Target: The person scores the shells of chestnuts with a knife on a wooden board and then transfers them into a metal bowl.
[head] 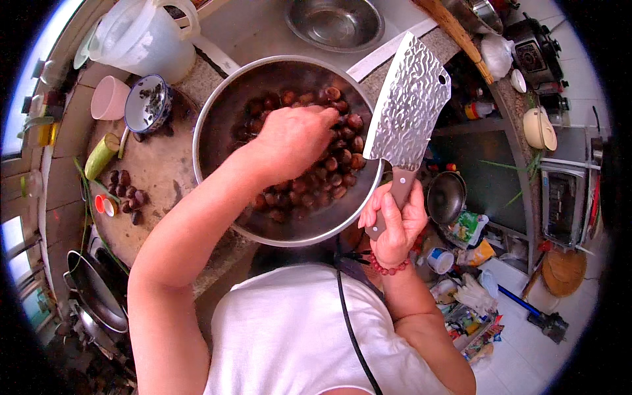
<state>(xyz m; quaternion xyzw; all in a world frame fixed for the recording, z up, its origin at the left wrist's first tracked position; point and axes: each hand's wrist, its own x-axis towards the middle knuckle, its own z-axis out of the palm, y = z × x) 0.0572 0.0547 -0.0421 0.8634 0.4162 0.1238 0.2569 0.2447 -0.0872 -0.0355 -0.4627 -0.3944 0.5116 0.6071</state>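
Note:
A wide metal pan (284, 239) with a pale rim holds many glossy brown chestnuts (332, 190). Over the middle of them lies my left hand (302, 136), its fingers curled down among the nuts. The fingertips are hidden, so a nut in their grasp cannot be made out. My right hand (397, 217), at the pan's right rim, grips the brown handle (404, 183) of a cleaver. Its broad hammered steel blade (412, 106) points up and away from me, with a hole near the far corner. A red bead bracelet (390, 268) circles the right wrist.
On the worn counter (158, 182) at left are loose chestnuts (129, 196), a cut green gourd (102, 157), a bowl (148, 104), a pink cup (109, 98) and a plastic jug (143, 39). A steel basin (335, 22) sits beyond the pan. Clutter covers the floor at right.

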